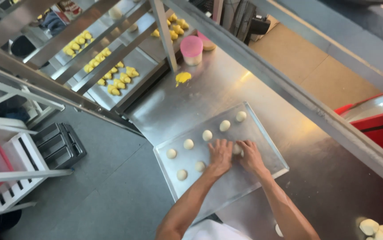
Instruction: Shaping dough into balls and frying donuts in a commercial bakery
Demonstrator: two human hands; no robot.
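Baking tray, a shallow rectangular metal sheet, lies askew on the steel worktable, its long sides running from about eight o'clock up to two o'clock, close to the table's near edge so both arms reach it easily. Beyond it, at eleven o'clock, slanted rack rails cross over other trays of yellow shaped pastries, and a pink-lidded tub stands at twelve o'clock beside a small yellow smear on the steel.

On the tray, pale dough balls sit in rows with even gaps, probably so they do not merge as they swell. One row climbs from the eight o'clock corner toward two o'clock; a second, shorter row has begun nearer the person. More dough pieces wait in a heap at five o'clock on the table.

Both hands meet at the tray's middle. The left hand lies palm down, fingers fairly spread, flat on the tray; whether anything sits beneath it I cannot tell. The right hand curls loosely around a dough ball peeking out between the two hands, fingers partly closed on it.
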